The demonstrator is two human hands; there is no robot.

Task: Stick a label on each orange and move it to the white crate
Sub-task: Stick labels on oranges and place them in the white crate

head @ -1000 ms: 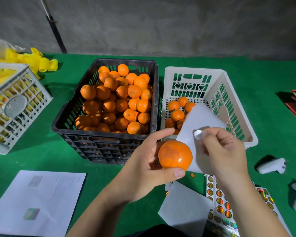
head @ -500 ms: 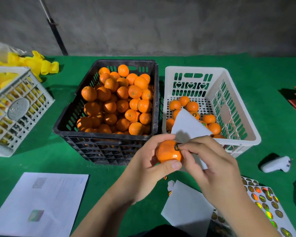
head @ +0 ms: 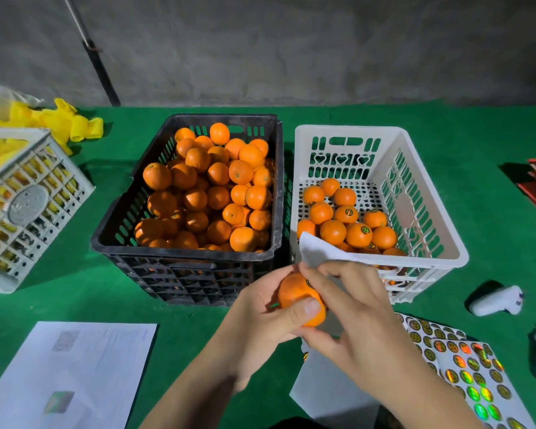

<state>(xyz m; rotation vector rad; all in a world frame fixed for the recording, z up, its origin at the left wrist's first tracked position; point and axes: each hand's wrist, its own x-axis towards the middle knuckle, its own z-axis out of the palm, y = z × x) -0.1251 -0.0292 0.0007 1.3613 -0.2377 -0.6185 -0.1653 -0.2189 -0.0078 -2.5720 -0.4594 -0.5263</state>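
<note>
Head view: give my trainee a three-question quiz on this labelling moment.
1. True or false: the white crate already holds labelled oranges.
2. Which hand grips the orange? A left hand B right hand
3. Fill in: the unlabelled oranges sit in the ___ crate.

Key: 1 true; 2 A; 3 black.

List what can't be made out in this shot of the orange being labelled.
- Label on the held orange: head view, right hand covers most of it.
- Print on the sticker sheet: too small; sheet cut off by the bottom edge.
- Lower oranges in the black crate: buried under the pile.
- Grey crate: cut off by the left edge.
- Left hand fingers: behind the orange.
</note>
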